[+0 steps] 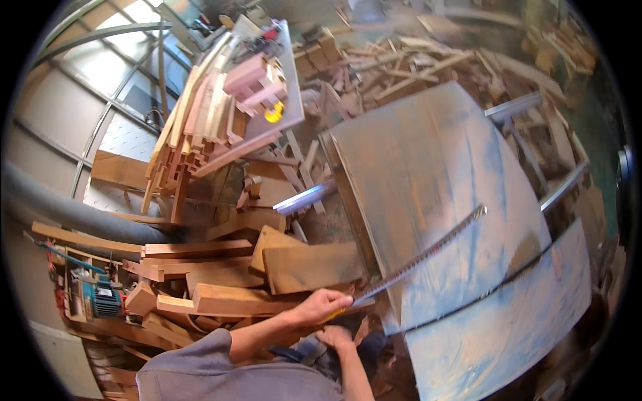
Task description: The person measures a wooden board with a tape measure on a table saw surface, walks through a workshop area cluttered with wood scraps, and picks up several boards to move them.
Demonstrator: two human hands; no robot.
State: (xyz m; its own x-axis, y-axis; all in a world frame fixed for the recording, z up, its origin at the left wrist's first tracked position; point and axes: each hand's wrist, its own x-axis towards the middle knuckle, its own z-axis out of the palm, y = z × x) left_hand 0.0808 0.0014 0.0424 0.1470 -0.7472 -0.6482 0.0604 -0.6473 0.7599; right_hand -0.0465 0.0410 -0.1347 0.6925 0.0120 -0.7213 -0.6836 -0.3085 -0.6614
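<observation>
My left hand is closed round the near end of a long, narrow strip that looks like a tape measure blade. A bit of yellow shows just under the fingers. The strip slants up and to the right over a worn metal machine table, with a small metal tip at its far end. Whether it touches the table I cannot tell. Close to my waist, below the left hand, is my right hand; it is blurred and its fingers are not clear.
Stacked wooden blocks lie left of the machine table. Beyond them stands a bench bearing pinkish timber and a yellow tape measure. Offcuts cover the floor at the back. A second metal table panel adjoins at the lower right.
</observation>
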